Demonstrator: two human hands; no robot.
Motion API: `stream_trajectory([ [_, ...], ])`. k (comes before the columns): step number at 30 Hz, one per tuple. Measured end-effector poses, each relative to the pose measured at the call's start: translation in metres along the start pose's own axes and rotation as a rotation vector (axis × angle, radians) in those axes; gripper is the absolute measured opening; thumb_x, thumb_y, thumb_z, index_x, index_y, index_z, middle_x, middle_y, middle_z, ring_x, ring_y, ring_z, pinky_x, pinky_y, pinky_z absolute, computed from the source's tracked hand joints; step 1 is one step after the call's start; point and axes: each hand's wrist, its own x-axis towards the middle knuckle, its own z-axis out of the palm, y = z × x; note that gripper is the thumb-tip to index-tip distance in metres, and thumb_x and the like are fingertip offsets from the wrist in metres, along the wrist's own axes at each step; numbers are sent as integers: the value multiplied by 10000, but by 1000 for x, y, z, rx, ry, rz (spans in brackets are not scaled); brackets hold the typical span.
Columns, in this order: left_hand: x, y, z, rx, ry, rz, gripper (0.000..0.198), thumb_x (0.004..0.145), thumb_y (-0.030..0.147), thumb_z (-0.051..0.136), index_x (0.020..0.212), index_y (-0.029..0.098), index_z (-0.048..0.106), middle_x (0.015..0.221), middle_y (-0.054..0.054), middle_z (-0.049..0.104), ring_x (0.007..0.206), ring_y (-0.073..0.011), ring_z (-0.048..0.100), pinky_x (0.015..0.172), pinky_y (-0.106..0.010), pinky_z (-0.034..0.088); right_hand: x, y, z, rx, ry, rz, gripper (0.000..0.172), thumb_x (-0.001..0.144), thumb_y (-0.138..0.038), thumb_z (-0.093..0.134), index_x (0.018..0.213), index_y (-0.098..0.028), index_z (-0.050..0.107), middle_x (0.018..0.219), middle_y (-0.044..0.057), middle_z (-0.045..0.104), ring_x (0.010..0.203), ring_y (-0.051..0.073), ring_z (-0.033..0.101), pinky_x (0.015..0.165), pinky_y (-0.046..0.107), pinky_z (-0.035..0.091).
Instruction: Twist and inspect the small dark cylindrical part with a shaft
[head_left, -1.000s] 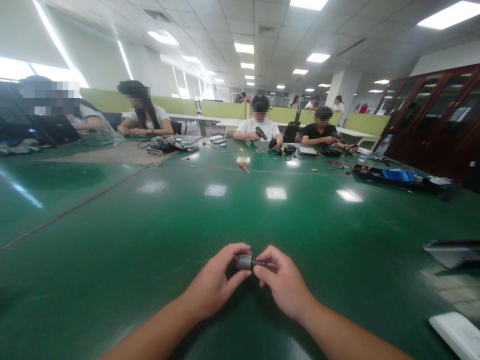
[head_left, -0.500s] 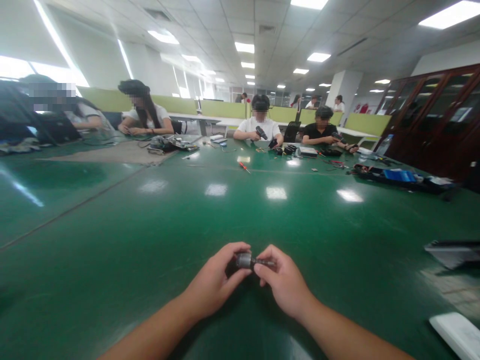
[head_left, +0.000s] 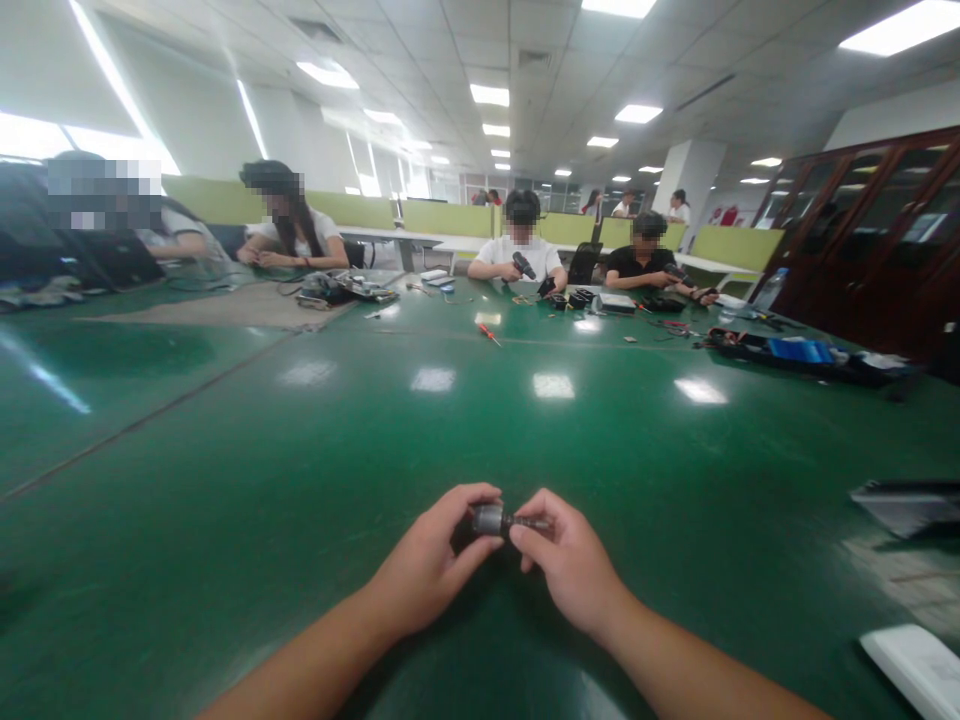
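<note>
Above the green tabletop (head_left: 337, 450), close to its near side, both my hands are on one small metal part with a shaft (head_left: 489, 519). It has a thick grey cylinder on the left and a thin stepped dark shaft pointing right; its exact kind I cannot make out. My left hand (head_left: 431, 560) curls around the cylinder, thumb below and fingers above. My right hand (head_left: 570, 560) pinches the thin shaft between thumb and fingers. Part of the cylinder's left end is hidden in my left palm.
An orange screwdriver (head_left: 490, 335) lies mid-table. At right are a white object (head_left: 915, 665), a dark-edged grey piece (head_left: 907, 508) and a black tray with blue contents (head_left: 802, 350). Co-workers sit across; one person (head_left: 517, 255) holds a drill-like tool. Electronic parts (head_left: 345, 288) lie far left.
Almost nothing differs. My right hand has shifted very slightly to the right along the shaft; my left hand keeps its grip.
</note>
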Motion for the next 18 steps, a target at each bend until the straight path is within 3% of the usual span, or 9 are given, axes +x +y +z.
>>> stream_trajectory([
  [10, 4, 1, -1, -30, -20, 137, 284, 961, 235, 591, 1241, 285, 595, 1192, -44, 654, 1109, -194, 616, 986, -347, 502, 0, -2, 0, 12, 3, -2, 148, 820, -311, 649, 809, -195, 558, 624, -51, 542, 585, 134, 542, 614, 262, 402],
  [18, 3, 0, -2, -21, -6, 99, 288, 954, 241, 587, 1242, 253, 583, 1170, -68, 650, 1085, -212, 620, 969, -372, 510, 0, -4, 0, -4, 13, 8, 152, 818, -320, 649, 802, -201, 555, 595, -53, 543, 578, 138, 542, 599, 258, 397],
])
